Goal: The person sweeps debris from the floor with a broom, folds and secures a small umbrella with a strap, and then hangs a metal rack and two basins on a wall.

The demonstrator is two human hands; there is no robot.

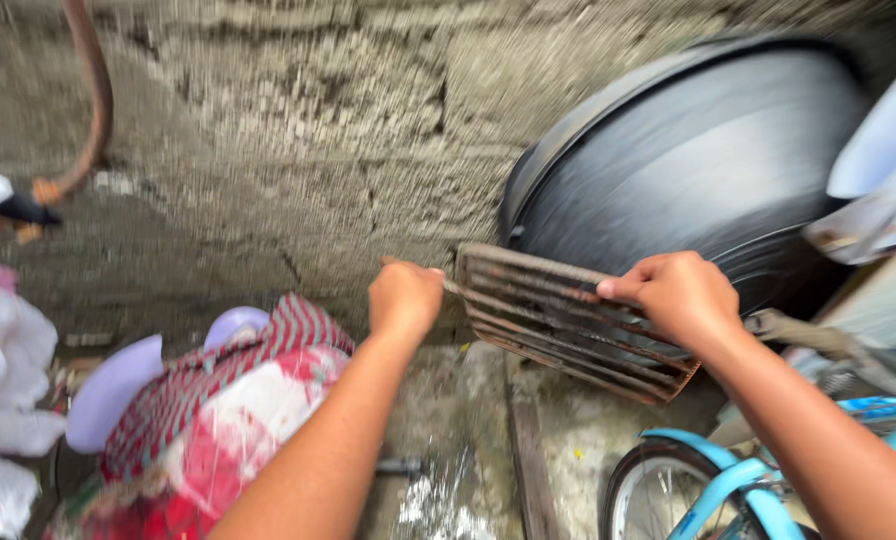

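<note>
White plastic bags [3, 400] bulge at the left edge; no labels, signs or screens show

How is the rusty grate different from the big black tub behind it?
The rusty grate is flat, brown and slatted; the black tub is round, solid and bigger. Both hands, the left hand and right hand, grip the grate; the tub leans untouched on the concrete wall. Both stand tilted.

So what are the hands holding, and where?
Both hold a rusty metal grate: the left hand has its grip on the left edge, the right hand on the top edge.
</note>
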